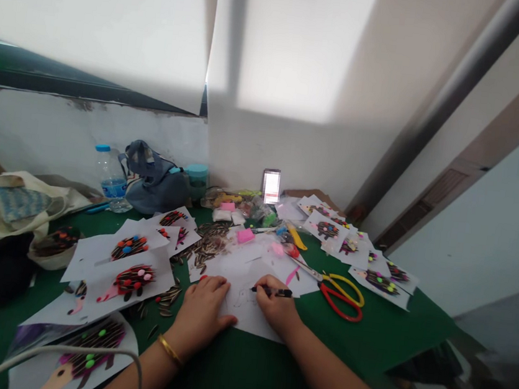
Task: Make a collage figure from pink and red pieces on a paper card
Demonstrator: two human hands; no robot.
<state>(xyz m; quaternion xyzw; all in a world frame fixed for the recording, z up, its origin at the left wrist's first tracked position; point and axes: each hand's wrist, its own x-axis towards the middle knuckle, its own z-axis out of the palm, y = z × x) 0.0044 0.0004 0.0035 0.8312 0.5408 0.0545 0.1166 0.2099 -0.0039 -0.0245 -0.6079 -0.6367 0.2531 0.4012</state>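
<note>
Drawing sheet: white paper [256, 326] lies at the centre of the green tabletop [363, 350], bearing a faint line drawing [244, 299]; clock positions below are counted around it.
Right hand: the hand [278, 308] comes in from 4 o'clock, its grip closed around a black pen [280, 292], tip pointing left over the drawing.
Left hand: the hand [204, 307] lies palm down at 9 o'clock on the sheet's edge, its grip open, fingers spread; a gold bracelet [169, 351] circles the wrist.
Scissors: the pair [322, 279] at 3 o'clock has one yellow and one red handle loop, blades toward the papers.
Sunflower seeds: a loose heap [209, 245] at 10 o'clock.
Pink block: a soft-looking piece [245, 235] at 12 o'clock.
Hedgehog pictures: seed-spined, dotted with coloured balls; overlapping sheets at 9 o'clock [140, 256] and more at 2 o'clock [328, 228].
Along the wall: a water bottle [114, 187] and blue-grey bag [160, 186] at 10 o'clock; an upright phone [270, 186] at 12.
</note>
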